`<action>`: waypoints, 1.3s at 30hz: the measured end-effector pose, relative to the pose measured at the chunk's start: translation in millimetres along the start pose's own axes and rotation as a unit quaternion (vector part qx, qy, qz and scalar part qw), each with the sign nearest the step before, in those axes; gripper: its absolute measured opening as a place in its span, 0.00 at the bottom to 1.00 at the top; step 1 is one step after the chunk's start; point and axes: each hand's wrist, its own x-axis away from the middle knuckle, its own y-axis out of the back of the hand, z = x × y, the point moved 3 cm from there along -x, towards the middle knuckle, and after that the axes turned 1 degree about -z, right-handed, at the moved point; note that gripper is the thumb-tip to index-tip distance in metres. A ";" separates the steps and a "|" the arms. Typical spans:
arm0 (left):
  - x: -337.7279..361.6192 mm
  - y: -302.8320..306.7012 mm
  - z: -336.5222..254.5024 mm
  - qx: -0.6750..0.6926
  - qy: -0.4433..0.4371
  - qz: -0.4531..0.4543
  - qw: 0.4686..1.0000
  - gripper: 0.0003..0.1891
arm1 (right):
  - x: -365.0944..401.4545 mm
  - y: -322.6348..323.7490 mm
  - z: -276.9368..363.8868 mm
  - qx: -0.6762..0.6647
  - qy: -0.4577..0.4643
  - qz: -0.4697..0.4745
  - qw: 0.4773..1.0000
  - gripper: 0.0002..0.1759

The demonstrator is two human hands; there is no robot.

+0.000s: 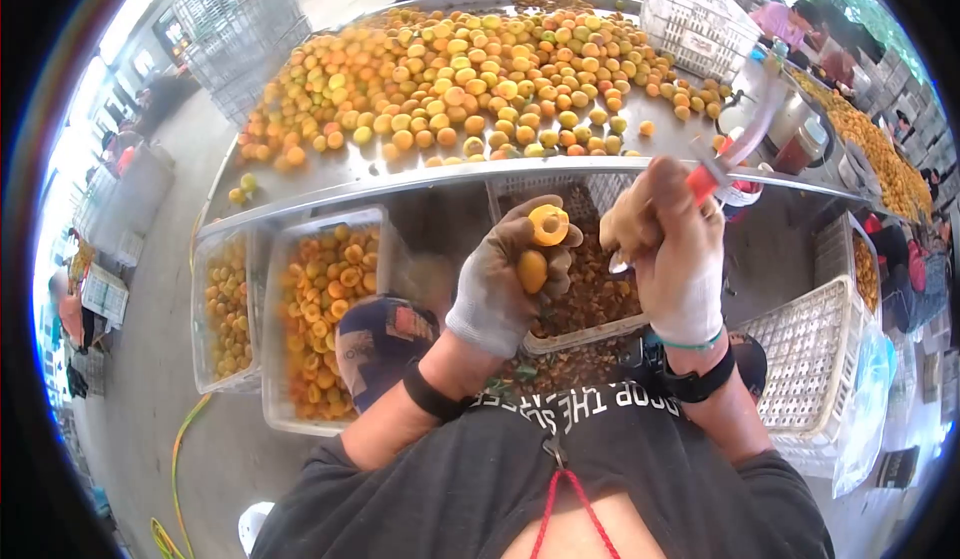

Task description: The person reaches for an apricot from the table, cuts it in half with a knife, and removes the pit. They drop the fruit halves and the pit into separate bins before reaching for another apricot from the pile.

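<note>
My left hand point(505, 279), in a grey-white glove, holds a cut apricot half point(549, 225) with its hollow facing up and another apricot piece point(532, 271) below it. To the right, my right hand point(675, 249), also gloved, is closed round the red handle of a tool point(703, 183) with a curved metal end pointing up and right. A small metal tip shows under the right hand. Both hands are above a crate point(590, 331) of brown pits and scraps, in front of the table edge.
A metal table point(400, 181) bears a large heap of apricots point(450, 79). Tubs of apricots point(325, 309) stand at the left. A white crate point(805, 359) stands at the right, another point(700, 24) on the table. Other people point(785, 24) are in the background.
</note>
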 end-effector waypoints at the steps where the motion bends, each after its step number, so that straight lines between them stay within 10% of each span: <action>1: 1.6 -3.3 1.5 0.000 0.007 0.002 1.000 0.19 | -2.5 -0.3 4.7 0.003 0.000 -0.007 1.000 0.27; 22: 16.6 -23.6 14.0 -0.262 -0.084 0.000 0.962 0.18 | -14.8 -12.1 -21.6 -0.226 -0.087 0.021 0.970 0.30; 27: 12.0 1.9 27.8 -0.324 -0.087 0.049 0.941 0.15 | -7.4 0.3 -40.3 -0.079 -0.022 0.075 0.994 0.24; 28: 15.4 -4.5 20.0 -0.468 -0.116 0.017 0.876 0.16 | 3.0 -1.9 -53.0 -0.110 -0.053 -0.043 0.992 0.17; 30: 6.3 -8.8 25.3 -0.244 -0.065 -0.038 0.967 0.13 | 7.7 1.8 -82.7 -0.333 -0.184 -0.156 0.912 0.18; 31: 4.4 -9.2 21.7 -0.259 -0.090 -0.041 0.961 0.13 | 3.6 12.1 -81.1 -0.031 0.010 -0.015 0.999 0.14; 34: -5.2 -4.1 22.0 -0.266 -0.121 -0.043 0.955 0.11 | -9.7 -5.3 -55.0 0.052 0.084 -0.009 0.995 0.14; 39: 3.1 -5.5 23.4 -0.343 -0.187 -0.023 0.920 0.12 | -11.6 -13.5 -53.0 -0.207 -0.074 -0.004 0.976 0.23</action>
